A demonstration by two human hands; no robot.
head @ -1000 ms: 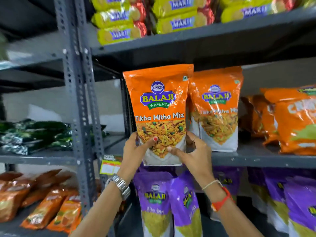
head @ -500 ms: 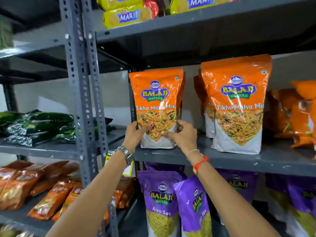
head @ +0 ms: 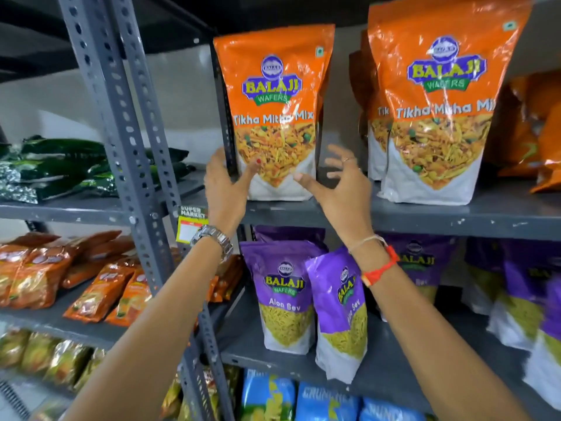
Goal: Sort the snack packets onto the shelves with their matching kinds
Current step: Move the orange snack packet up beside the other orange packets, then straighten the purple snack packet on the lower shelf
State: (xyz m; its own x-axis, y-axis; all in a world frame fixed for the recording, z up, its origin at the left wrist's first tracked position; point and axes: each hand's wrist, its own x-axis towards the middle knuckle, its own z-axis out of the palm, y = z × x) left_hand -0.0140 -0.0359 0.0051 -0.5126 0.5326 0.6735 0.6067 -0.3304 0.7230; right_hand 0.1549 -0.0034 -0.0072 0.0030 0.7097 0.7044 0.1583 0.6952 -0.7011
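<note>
An orange Tikha Mitha Mix packet (head: 274,95) stands upright at the left end of the grey middle shelf (head: 425,218). To its right stand more orange packets of the same kind (head: 437,110). My left hand (head: 226,185) is open just left of the packet's base, its thumb near the packet's lower front. Just right of the base is my right hand (head: 337,185), fingers spread, holding nothing. Whether the thumbs still touch the packet is unclear.
Purple Aloo Sev packets (head: 287,296) fill the shelf below, blue packets (head: 321,402) the one under that. A perforated grey upright (head: 127,141) divides off a left rack with dark green packets (head: 63,165) and orange-red packets (head: 100,287). Other orange bags (head: 537,129) lie at far right.
Both hands set the orange packet upright on the shelf and opened, letting it go. The view has moved closer and lower.
</note>
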